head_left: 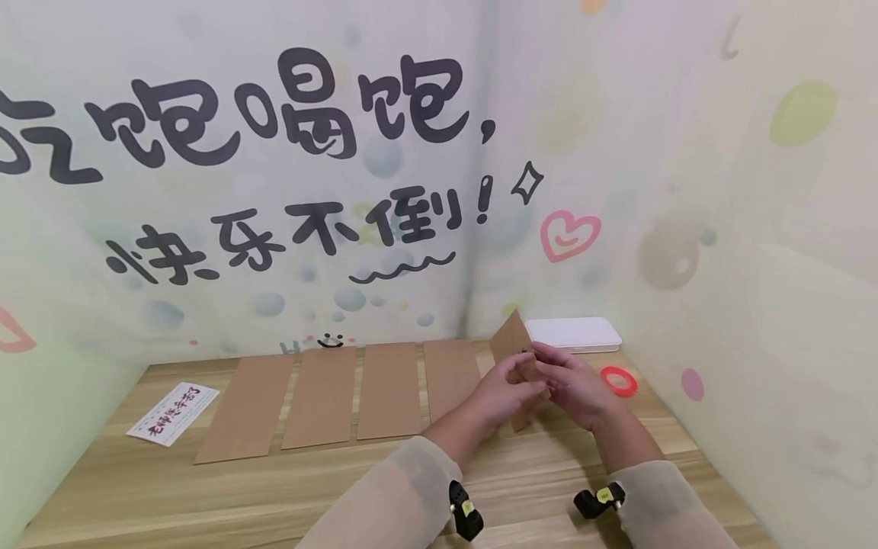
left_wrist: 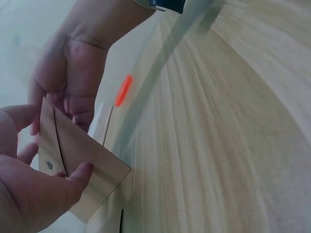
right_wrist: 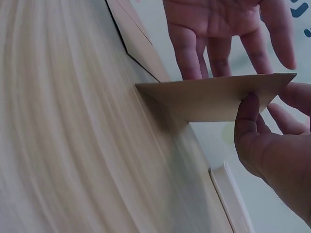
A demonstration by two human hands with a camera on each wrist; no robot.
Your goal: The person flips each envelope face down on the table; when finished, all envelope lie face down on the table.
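Observation:
Both hands hold one brown card upright at the right of the table. My left hand grips its near left side; in the left wrist view the left thumb presses on the card's face. That face carries a dark line and a small dark mark near one edge. My right hand pinches the card from the other side. In the right wrist view its thumb lies on the card's plain face, the other fingers around the edge. Parts of the card are hidden behind the hands.
Several flat brown cards lie in a row on the wooden table. A white card with red handwriting lies at the left. Back right are a white flat case and a red ring. Walls enclose the table.

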